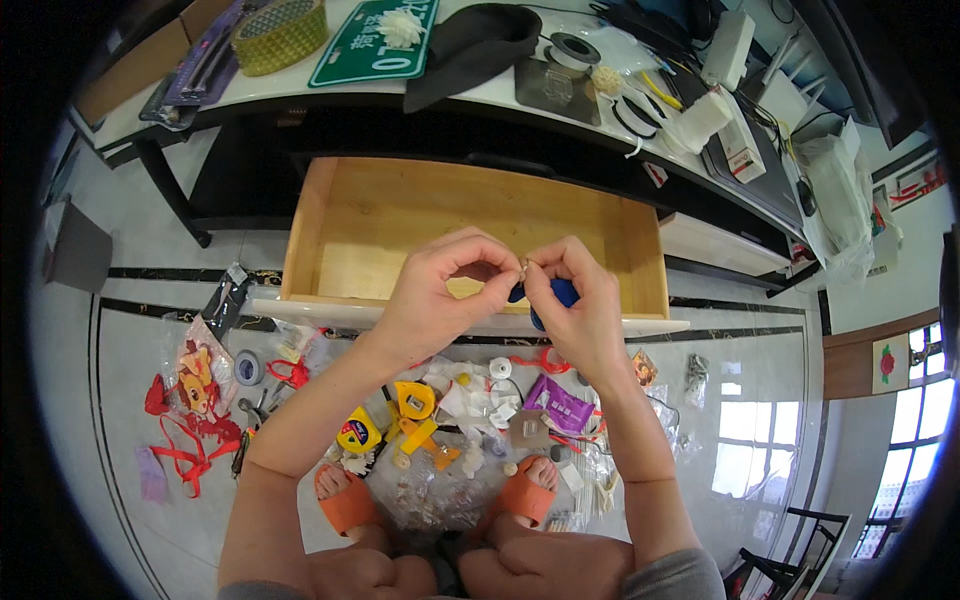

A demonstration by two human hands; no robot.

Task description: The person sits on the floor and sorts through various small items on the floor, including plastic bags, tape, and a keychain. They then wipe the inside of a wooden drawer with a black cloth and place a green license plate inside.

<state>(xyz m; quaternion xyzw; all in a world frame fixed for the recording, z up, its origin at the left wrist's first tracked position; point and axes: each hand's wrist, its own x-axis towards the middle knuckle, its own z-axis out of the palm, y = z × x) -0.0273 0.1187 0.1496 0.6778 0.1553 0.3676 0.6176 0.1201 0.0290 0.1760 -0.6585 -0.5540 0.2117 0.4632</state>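
Note:
My left hand and my right hand meet over the front of a pulled-out wooden drawer. Thumb and forefinger of each pinch a tiny light-brown item between them; what it is cannot be told. A blue object shows behind my right thumb and fingers, largely covered by them. The drawer's pale wooden bottom is visible behind both hands. On the floor below lie two yellow tape measures, a purple packet, red ribbon, a roll of grey tape and crumpled clear plastic.
Above the drawer, a white tabletop holds a green woven basket, a green plate with writing, black fabric, a wire spool and a laptop. My feet in orange slippers flank the plastic. A grey bin stands left.

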